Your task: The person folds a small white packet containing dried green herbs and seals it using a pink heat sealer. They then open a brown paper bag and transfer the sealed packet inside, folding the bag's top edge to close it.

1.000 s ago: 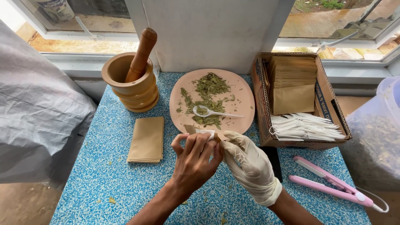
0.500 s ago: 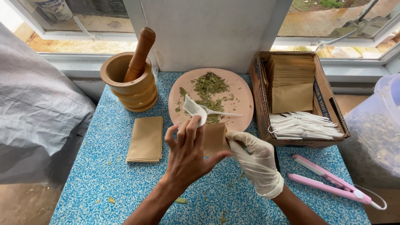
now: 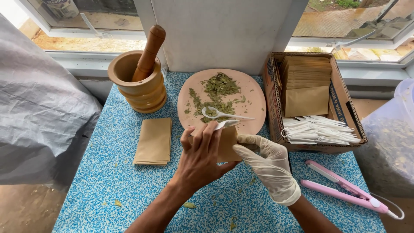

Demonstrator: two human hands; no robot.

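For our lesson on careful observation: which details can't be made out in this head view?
- Mouth of the brown paper pouch: hidden behind the left hand.
- Mortar contents: hidden by its wall and the pestle.
- Pink sealer cord: cut off by the right edge.

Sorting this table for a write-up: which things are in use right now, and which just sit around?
In use:
bare left hand
white-gloved right hand
small brown paper sachet
white plastic spoon
pink round plate of dried green leaves

Lying about:
wooden mortar and pestle
pink flat sealing iron
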